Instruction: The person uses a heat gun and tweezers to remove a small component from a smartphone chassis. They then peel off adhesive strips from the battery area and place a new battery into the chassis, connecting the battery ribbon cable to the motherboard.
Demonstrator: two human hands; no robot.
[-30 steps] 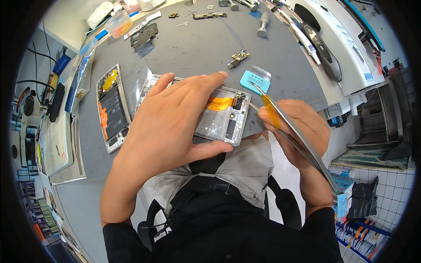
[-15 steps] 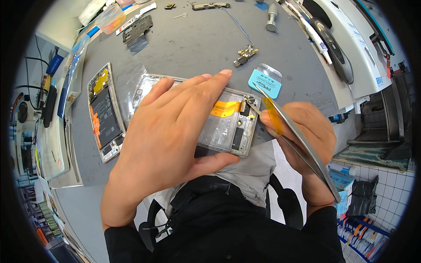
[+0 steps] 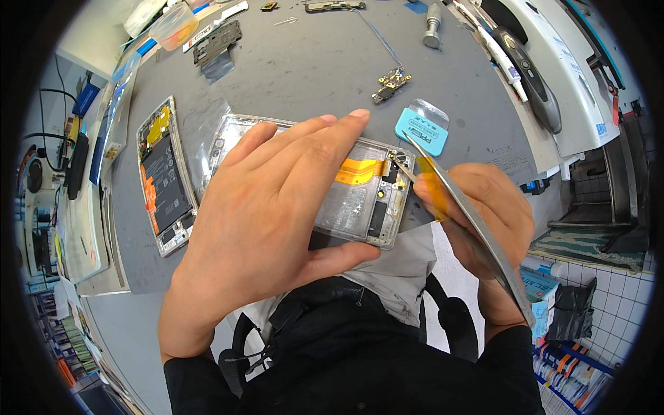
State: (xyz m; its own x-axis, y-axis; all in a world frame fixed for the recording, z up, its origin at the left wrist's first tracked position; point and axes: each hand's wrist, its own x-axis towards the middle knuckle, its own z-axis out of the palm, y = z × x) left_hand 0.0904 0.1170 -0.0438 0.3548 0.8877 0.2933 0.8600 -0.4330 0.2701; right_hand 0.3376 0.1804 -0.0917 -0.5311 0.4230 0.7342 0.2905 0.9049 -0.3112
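Note:
My left hand [image 3: 252, 200] lies across an opened phone frame [image 3: 349, 207], gripping it between the thumb at its near edge and the fingers along its far side. The hand hides the frame's middle. An orange flex cable [image 3: 358, 171] crosses the bare interior. In my right hand [image 3: 498, 207] are grey metal tweezers [image 3: 484, 238] with amber film on one leg. One tip reaches the frame's upper right corner; the other leg stands well apart, raised above it. Left of the frame rests another opened phone [image 3: 167, 176] with a black battery.
Beyond the frame lie a light-blue plastic card [image 3: 422, 131] and a small circuit board [image 3: 392, 85] with a blue cable. A black phone part [image 3: 218, 43] sits at the far left. At the right are a grey handheld device [image 3: 529, 76] and a white tube [image 3: 501, 55].
The frame and both hands sit slightly farther right in the picture, as do the things on the mat. The tweezer tip stays at the frame's corner, and both holds are the same.

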